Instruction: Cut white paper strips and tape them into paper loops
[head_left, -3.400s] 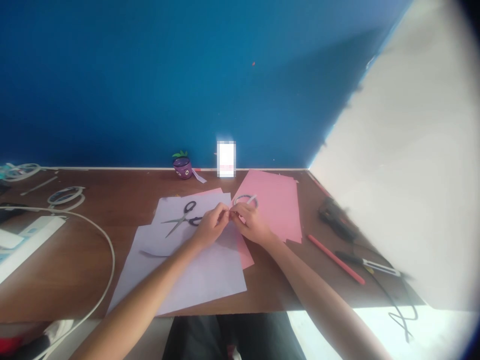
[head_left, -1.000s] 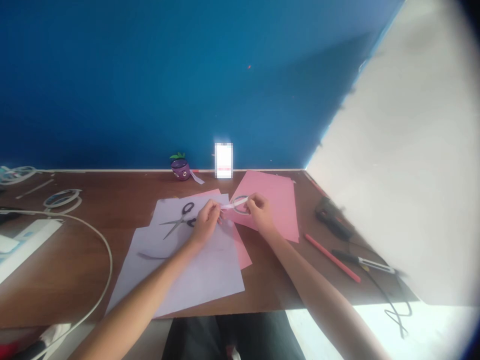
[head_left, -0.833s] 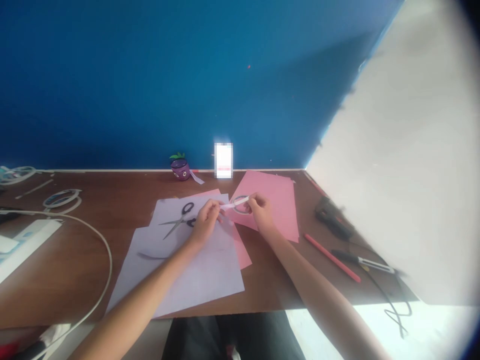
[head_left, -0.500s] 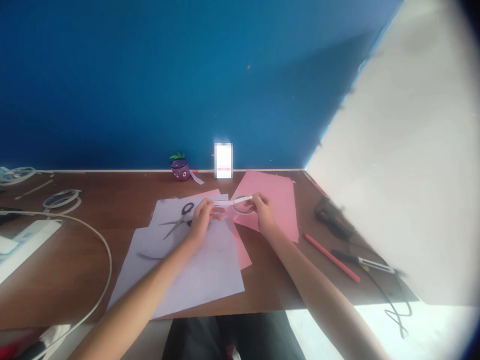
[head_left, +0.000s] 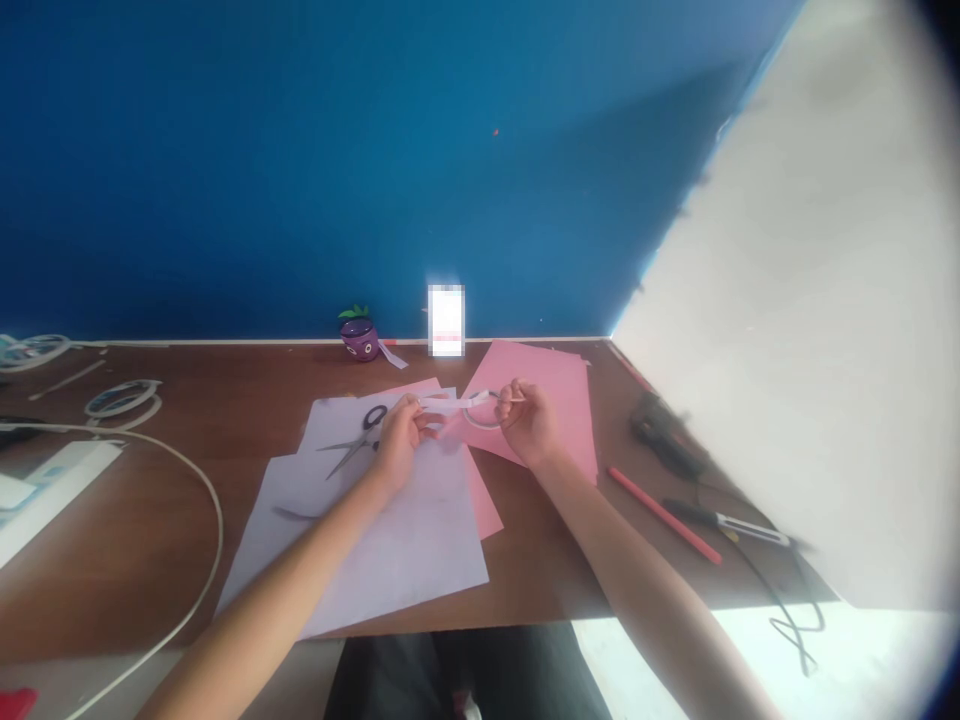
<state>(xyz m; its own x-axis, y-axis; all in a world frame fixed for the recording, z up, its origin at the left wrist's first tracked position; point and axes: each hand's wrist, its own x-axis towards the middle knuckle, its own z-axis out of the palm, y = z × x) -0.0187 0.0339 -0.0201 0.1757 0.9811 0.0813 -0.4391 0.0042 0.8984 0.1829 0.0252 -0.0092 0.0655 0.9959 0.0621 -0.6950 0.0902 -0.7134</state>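
Note:
My left hand (head_left: pixel 398 440) pinches the left end of a pale lilac paper strip (head_left: pixel 444 403), which runs level to the right. The strip's right end looks whiter and lies over a ring-shaped roll of tape (head_left: pixel 484 422) on the pink paper. My right hand (head_left: pixel 529 420) is closed, its fingertips up, on a thin white sliver (head_left: pixel 517 400) that I cannot make out fully. Open scissors (head_left: pixel 360 440) with dark handles rest just left of my left hand. Beneath it are lilac sheets (head_left: pixel 405 550).
Pink sheets (head_left: pixel 555 380) lie at the right. Beyond them are a red stick (head_left: pixel 664 513), a cutter knife (head_left: pixel 739 526) and a dark cable. A purple pot (head_left: pixel 360 340) and a bright phone (head_left: pixel 447 322) stand by the blue wall. Tape rolls (head_left: pixel 124 399) and a power strip (head_left: pixel 64 490) are left.
My right hand has turned, fingertips up, and shifted slightly right, off the strip's white end and onto a thin sliver. My left hand has barely moved.

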